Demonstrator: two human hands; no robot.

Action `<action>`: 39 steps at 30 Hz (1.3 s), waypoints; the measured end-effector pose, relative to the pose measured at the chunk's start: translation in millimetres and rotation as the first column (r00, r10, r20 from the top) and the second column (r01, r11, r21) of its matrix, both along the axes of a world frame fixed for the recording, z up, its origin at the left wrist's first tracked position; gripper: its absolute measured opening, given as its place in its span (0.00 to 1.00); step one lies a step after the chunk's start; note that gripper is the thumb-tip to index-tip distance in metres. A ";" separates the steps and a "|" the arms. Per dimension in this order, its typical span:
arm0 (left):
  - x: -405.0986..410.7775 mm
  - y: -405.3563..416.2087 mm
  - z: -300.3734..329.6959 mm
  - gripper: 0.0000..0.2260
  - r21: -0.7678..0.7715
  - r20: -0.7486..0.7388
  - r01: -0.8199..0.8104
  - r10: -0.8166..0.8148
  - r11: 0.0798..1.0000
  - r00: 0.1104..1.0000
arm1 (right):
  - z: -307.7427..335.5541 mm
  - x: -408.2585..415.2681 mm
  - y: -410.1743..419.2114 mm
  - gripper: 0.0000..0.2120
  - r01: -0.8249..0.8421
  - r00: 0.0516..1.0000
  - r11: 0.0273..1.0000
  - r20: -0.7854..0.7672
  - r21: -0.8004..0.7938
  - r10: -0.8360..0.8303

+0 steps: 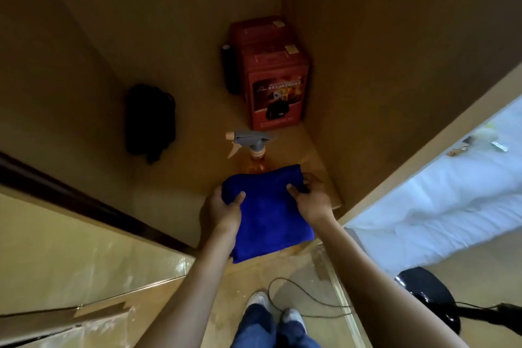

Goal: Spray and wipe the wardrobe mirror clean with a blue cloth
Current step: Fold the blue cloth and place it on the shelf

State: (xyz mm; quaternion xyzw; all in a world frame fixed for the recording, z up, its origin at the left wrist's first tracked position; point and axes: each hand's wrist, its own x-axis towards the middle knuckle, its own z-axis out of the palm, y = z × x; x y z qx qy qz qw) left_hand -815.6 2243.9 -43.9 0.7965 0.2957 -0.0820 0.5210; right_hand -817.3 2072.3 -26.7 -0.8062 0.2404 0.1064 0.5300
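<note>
- My left hand point(226, 210) pinches the near-left corner of the blue cloth point(268, 215), thumb on top, fingers curled under its edge.
- My right hand point(309, 196) grips the cloth's right edge the same way, thumb on top; the rest of that hand's fingers are hidden behind the fold.
- The cloth is folded into a rough rectangle, its long axis running away from me toward the wardrobe corner, held between both hands over the wardrobe floor point(197, 110).
- The spray bottle point(252, 150) stands upright just beyond the cloth's far edge, its lower part hidden by the cloth, nozzle pointing left. I judge my right hand slightly nearer its neck.
- A red box point(271, 76) sits beyond the bottle, deep in the corner.
- I cannot make out the mirror for certain.
</note>
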 end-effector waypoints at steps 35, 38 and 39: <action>-136.5 -17.5 62.8 0.11 -0.242 0.442 -0.274 0.357 0.931 0.823 | 79.2 -26.5 41.7 0.20 -0.405 0.848 0.914 0.386 0.031 0.363; -158.7 1.4 75.5 0.10 -0.266 0.480 -0.328 0.420 0.906 0.770 | 112.4 -38.9 66.5 0.19 -0.559 0.774 0.818 0.438 0.136 0.457; -164.0 7.7 78.9 0.10 -0.265 0.486 -0.345 0.433 0.901 0.759 | 122.2 -43.5 75.0 0.19 -0.593 0.752 0.790 0.459 0.157 0.473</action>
